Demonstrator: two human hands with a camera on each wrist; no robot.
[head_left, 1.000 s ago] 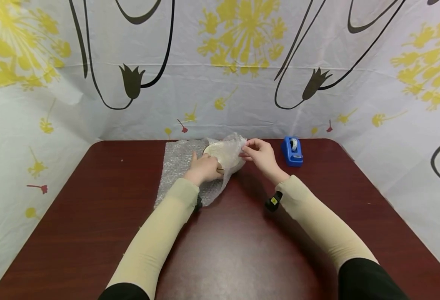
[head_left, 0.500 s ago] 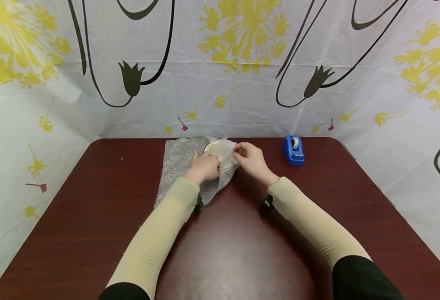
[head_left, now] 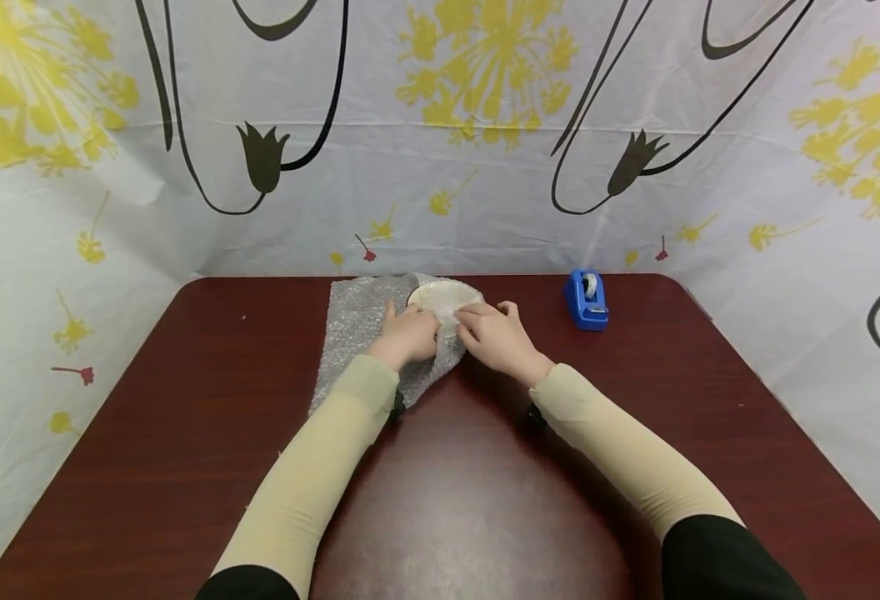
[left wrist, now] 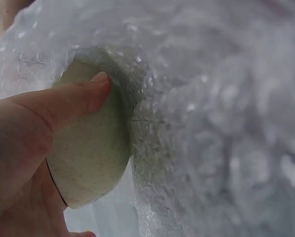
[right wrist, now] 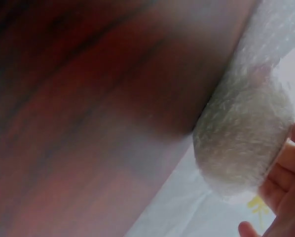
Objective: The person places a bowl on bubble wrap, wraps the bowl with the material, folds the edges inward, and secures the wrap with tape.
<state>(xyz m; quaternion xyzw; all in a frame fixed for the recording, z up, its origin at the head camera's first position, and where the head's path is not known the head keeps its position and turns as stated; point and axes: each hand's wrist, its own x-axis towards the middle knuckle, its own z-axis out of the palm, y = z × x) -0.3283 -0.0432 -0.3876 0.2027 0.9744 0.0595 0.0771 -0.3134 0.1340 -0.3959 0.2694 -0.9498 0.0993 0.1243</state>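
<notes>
A cream speckled bowl [left wrist: 91, 153] with a thin dark rim stands on a sheet of bubble wrap [head_left: 357, 325] at the table's far edge. My left hand [head_left: 407, 335] grips the bowl's rim; in the left wrist view its thumb lies along the outer wall and the other fingers are partly hidden. Bubble wrap [right wrist: 241, 143] covers the bowl's right side. At that side my right hand [head_left: 496, 337] holds the wrap's edge down over the bowl's opening, thumb and fingers close together. Its fingertips are partly hidden by the wrap.
A blue tape dispenser [head_left: 586, 300] stands to the right of the bowl, near the back edge of the dark red-brown table [head_left: 470, 492]. Behind the table hangs a white flower-patterned sheet [head_left: 380, 167]. The bubble wrap spreads out flat left of the bowl.
My right hand has moved left and toward me, drawing the raised edge of the bubble wrap down over the bowl. The left hand has stayed on the bowl.
</notes>
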